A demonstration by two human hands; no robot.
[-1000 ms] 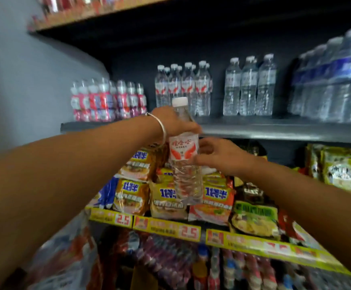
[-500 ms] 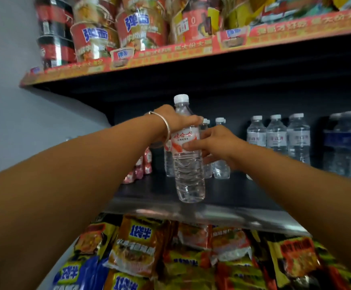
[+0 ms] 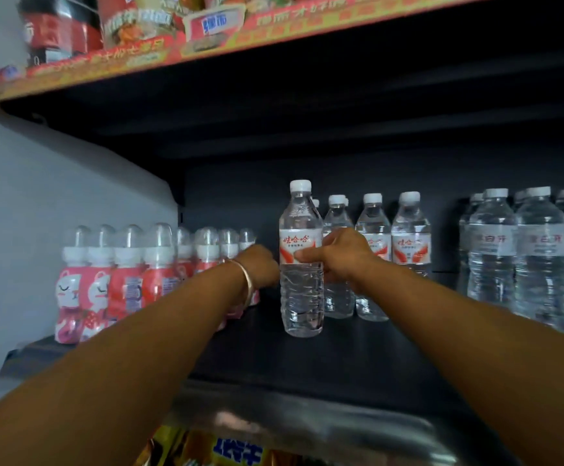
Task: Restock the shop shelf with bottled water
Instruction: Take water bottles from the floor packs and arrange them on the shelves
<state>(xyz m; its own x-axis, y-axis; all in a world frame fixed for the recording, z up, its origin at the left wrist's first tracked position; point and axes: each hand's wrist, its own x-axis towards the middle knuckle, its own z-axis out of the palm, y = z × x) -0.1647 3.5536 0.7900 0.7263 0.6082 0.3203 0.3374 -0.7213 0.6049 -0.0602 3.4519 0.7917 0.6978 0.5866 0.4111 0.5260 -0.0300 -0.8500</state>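
1. A water bottle [image 3: 301, 264] with a white cap and a red-and-white label is shown standing upright on the dark shelf [image 3: 358, 358], just in front of a row of like bottles [image 3: 375, 253] at its 3 o'clock.
2. The right hand [image 3: 338, 255] is placed at the bottle's 3 o'clock side; its fingers are curled round the label band, with the thumb laid across the front of the label.
3. The left hand [image 3: 259, 265] is seen at the bottle's 9 o'clock side, touching or just beside the bottle wall. Its fingers are hidden behind the wrist and bottle, so it cannot be told whether they are apart or clamped. A metal bangle [image 3: 245, 280] is worn on this wrist.
4. Pink drink bottles [image 3: 122, 280] with domed clear caps are lined up at 9 o'clock of the hands, along the grey wall.
5. Larger clear bottles [image 3: 523, 257] with pale labels are grouped at 3 o'clock, apart from the row.
6. Noodle cups [image 3: 62, 28] are stacked on the upper shelf [image 3: 274, 31], at 11 o'clock.
7. Snack packets [image 3: 227, 452] are partly visible at 6 o'clock, below the shelf edge.
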